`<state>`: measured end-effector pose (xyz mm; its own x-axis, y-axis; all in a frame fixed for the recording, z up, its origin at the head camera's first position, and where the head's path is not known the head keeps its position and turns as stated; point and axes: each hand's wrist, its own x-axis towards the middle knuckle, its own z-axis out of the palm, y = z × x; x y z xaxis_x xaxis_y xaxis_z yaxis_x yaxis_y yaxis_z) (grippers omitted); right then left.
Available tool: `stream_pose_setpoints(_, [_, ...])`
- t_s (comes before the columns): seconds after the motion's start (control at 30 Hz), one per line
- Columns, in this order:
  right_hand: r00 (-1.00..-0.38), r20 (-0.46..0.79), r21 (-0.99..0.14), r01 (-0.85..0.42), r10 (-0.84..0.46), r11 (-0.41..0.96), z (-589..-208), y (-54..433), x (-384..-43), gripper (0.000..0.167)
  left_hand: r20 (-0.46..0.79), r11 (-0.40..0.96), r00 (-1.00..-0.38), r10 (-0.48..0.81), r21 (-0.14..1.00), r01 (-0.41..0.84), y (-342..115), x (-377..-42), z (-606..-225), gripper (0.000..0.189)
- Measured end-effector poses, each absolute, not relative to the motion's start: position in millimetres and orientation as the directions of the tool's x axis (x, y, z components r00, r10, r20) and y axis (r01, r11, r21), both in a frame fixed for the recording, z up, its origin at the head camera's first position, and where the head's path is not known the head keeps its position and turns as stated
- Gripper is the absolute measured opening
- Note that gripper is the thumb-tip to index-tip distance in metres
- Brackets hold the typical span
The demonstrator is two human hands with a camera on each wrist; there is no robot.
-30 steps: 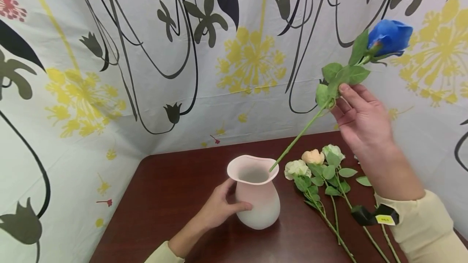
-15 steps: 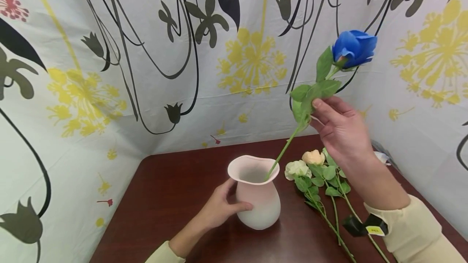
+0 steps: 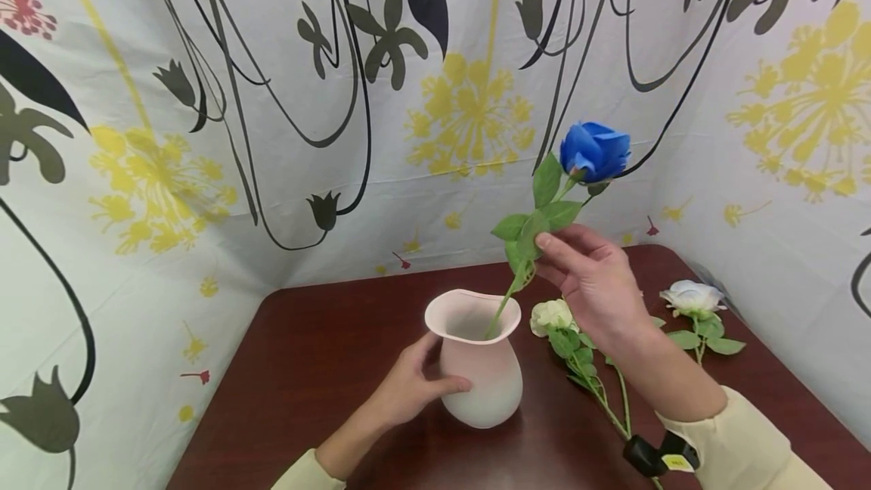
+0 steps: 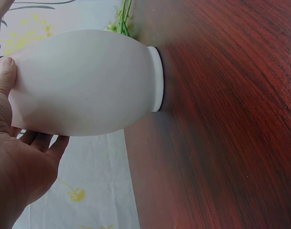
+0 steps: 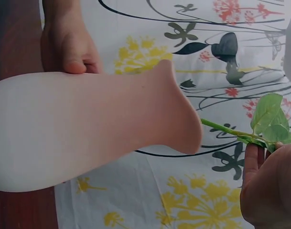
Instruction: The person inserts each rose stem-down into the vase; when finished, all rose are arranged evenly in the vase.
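Note:
A pale pink-and-white vase (image 3: 481, 380) with a wavy flared rim stands upright on the table. My left hand (image 3: 410, 384) holds its left side, thumb across the front; in the left wrist view the fingers (image 4: 59, 145) wrap behind the vase. My right hand (image 3: 600, 286) pinches the leafy stem of a blue rose (image 3: 595, 151) between thumb and fingers. The rose leans to the right, its bloom well above the vase. Its lower stem (image 5: 217, 126) passes into the vase's mouth, and the stem's end is hidden inside.
On the dark red-brown table (image 3: 327, 369), right of the vase, lie a cream rose (image 3: 553, 317) and a white rose (image 3: 694, 298) with long stems, partly covered by my right arm. A flower-printed cloth (image 3: 272, 134) hangs behind the table and along its sides.
My right hand has moved left and down with the blue rose. Its stem tip has gone from the vase's rim down into the mouth. The left hand and vase have stayed put.

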<state>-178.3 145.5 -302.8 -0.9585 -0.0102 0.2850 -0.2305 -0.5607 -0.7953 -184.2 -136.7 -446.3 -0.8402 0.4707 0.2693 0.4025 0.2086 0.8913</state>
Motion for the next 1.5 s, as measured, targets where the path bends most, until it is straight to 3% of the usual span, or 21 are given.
stream_pose_setpoints(0.33, [-0.965, 0.263, -0.880, -0.235, -0.010, -0.413, -327, 134, -172, 0.017, 0.254, 0.212, -0.844, 0.472, 0.897, 0.388, -136, -184, -447, 0.079])
stream_pose_setpoints(0.5, [-0.976, 0.215, -0.960, -0.206, -0.029, -0.188, -342, 133, -165, 0.013, 0.268, 0.210, -0.840, 0.471, 0.891, 0.402, -135, -184, -449, 0.079])
stream_pose_setpoints(0.63, [-0.989, 0.136, -0.990, -0.134, -0.049, -0.049, -364, 142, -156, 0.035, 0.265, 0.208, -0.840, 0.473, 0.893, 0.398, -135, -184, -451, 0.081])
stream_pose_setpoints(0.8, [-0.999, 0.042, -0.985, -0.036, -0.033, -0.167, -399, 163, -144, 0.051, 0.247, 0.220, -0.846, 0.472, 0.897, 0.384, -134, -183, -450, 0.082])
stream_pose_setpoints(1.1, [-1.000, 0.026, -0.954, -0.029, 0.013, -0.298, -438, 213, -145, 0.032, 0.242, 0.246, -0.857, 0.455, 0.891, 0.382, -137, -184, -448, 0.083])
stream_pose_setpoints(1.27, [-1.000, 0.026, -0.941, -0.023, -0.004, -0.338, -454, 234, -152, 0.030, 0.233, 0.248, -0.859, 0.456, 0.894, 0.374, -137, -184, -447, 0.083])
stream_pose_setpoints(1.5, [-0.996, -0.090, -0.944, 0.089, -0.011, -0.317, -468, 247, -162, 0.027, 0.239, 0.246, -0.856, 0.458, 0.891, 0.381, -137, -184, -447, 0.082])
